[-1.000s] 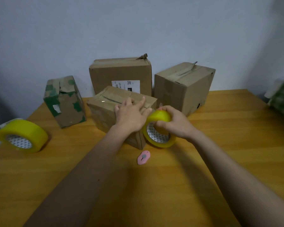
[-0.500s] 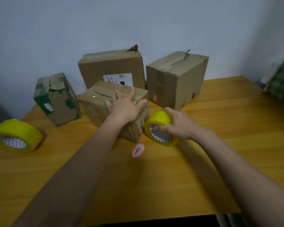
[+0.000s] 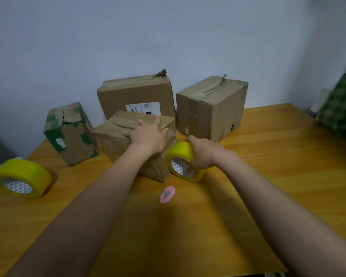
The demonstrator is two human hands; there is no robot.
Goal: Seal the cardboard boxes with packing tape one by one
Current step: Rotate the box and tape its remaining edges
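Front box (image 3: 116,140): just left of frame centre on the wooden table (image 3: 268,166); I see a dark open slit along its top seam, so I judge it not yet sealed.
Left hand (image 3: 148,135): fingers spread flat, pressing the box top.
Right hand (image 3: 203,151): curled round the yellow tape roll (image 3: 181,161), which touches the box's right corner.
Progress: I judge taping is only starting here; I cannot make out a drawn strip.
Other boxes: green-patched box (image 3: 70,134) at left, labelled box (image 3: 136,94) behind, right box (image 3: 211,106); old tape curls up on the last two.
Left to do: cutting, with the pink cutter (image 3: 167,194) lying below the roll.
Spare roll (image 3: 20,180): far left edge.
Writing: white label with a QR code; print too small to read.
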